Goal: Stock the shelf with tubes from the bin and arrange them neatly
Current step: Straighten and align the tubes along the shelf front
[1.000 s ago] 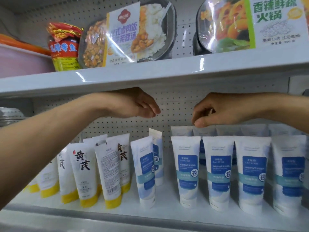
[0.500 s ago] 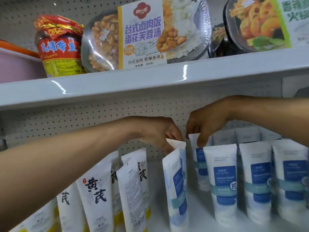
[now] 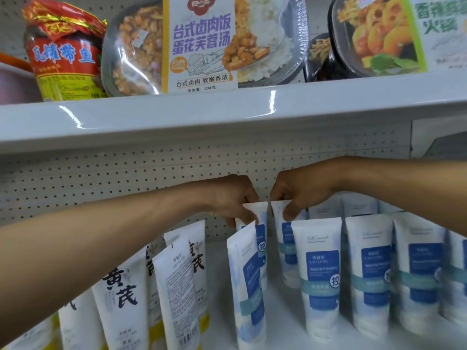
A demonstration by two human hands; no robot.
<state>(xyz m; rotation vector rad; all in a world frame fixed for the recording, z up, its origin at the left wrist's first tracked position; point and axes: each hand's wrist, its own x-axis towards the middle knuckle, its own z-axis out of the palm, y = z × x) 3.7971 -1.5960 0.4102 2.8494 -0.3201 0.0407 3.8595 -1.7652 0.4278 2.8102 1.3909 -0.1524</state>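
White tubes with blue labels stand upright on the lower shelf (image 3: pixel 283 332). My left hand (image 3: pixel 233 198) pinches the top of a back-row blue tube (image 3: pixel 260 223) that stands behind a front tube (image 3: pixel 249 286) turned sideways. My right hand (image 3: pixel 300 193) pinches the top of the neighbouring back-row blue tube (image 3: pixel 284 238), behind the front blue tube (image 3: pixel 319 276). More blue tubes (image 3: pixel 371 271) run in rows to the right. The bin is out of sight.
White tubes with yellow caps (image 3: pixel 121 304) crowd the shelf's left side, one showing its back label (image 3: pixel 177 294). The upper shelf (image 3: pixel 227 109) hangs close above my hands and carries a red jar (image 3: pixel 63 54) and ready-meal trays (image 3: pixel 202 44). Pegboard backs the shelf.
Both hands came down from under the upper shelf and closed on the tops of two back-row blue tubes. The camera moved closer and lower.
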